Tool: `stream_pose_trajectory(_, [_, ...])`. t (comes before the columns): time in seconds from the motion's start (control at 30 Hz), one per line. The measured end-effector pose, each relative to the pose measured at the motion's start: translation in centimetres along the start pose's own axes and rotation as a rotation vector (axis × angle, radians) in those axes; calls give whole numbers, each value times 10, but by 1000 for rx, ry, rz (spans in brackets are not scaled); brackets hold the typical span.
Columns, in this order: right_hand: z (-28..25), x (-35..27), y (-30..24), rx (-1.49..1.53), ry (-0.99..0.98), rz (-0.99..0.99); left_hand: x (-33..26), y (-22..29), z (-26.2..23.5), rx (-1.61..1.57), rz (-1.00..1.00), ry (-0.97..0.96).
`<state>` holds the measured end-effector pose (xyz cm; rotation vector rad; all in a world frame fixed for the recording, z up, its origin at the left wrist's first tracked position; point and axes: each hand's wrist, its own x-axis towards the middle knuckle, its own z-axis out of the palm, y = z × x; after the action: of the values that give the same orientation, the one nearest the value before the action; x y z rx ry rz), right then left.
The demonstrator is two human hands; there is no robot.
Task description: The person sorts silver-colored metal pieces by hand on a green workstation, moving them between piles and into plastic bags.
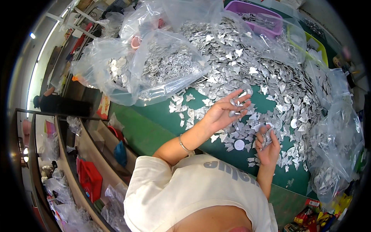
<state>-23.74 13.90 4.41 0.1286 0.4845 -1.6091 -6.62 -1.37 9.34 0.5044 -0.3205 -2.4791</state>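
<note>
My left hand [219, 115] is turned palm up over the heap, its fingers curled around a few small silver metal pieces [234, 113]. Closer to my body, my right hand [267, 155] grips a small stack of flat silver metal pieces [266, 140] between thumb and fingers. Their exact shape is too small to tell. Beneath and beyond both hands spreads a big heap of flat silver metal pieces [278, 79], many pointed or wing-like. Between my hands and my body lies a pale round disc [239, 145].
Clear plastic bags of silver pieces [170, 65] stand at the far left of the green table [150, 120]. A purple basket [253, 8] and a yellow-green basket [324, 52] sit at the back. More plastic bagging [336, 131] lines the right edge. Shelves with a red bin [89, 179] stand left.
</note>
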Motion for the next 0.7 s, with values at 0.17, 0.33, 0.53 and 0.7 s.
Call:
stream_pose_trajectory(0.17, [-1, 3, -4, -57, -38, -28, 22, 5, -10, -95, -66, 38])
stream_pose_trajectory(0.33, [-4, 7, -6, -143, -67, -51, 48, 10, -1, 67, -181, 54])
stream_pose_trajectory(0.53, [-8, 7, -9, -140, -91, -72, 148, 39, 71, 144, 252, 132])
stream_pose_trajectory(0.7, [-23, 10, -10, -38, -147, -149, 240, 66, 125, 504, 248, -216])
